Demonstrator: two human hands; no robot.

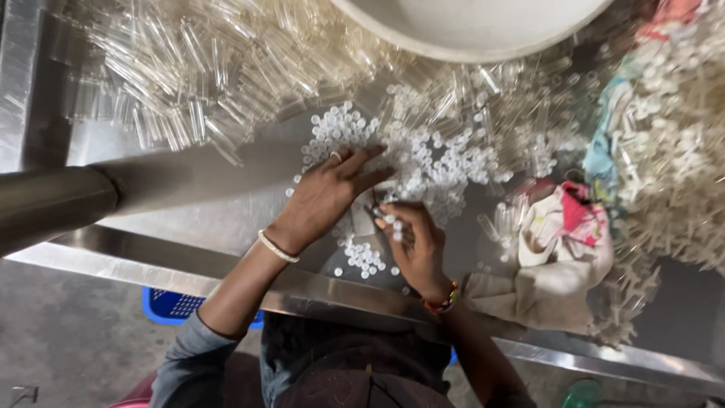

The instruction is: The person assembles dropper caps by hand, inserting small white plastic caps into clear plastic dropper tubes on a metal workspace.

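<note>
Resting flat, the left hand (328, 193) spreads loose fingers over the white caps (430, 162) on the steel table (211, 219), gripping nothing. The right hand (411, 242), just beside it, pinches what looks like one cap. Caps and clear tubes (196, 75) lie heaped, too many to count.

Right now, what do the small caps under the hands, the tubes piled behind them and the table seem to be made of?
Caps: probably plastic, translucent white, matte.
Tubes: clear plastic or glass, see-through with glints; cannot tell which.
Table: likely stainless steel, grey with a brushed sheen and a folded edge.
</note>
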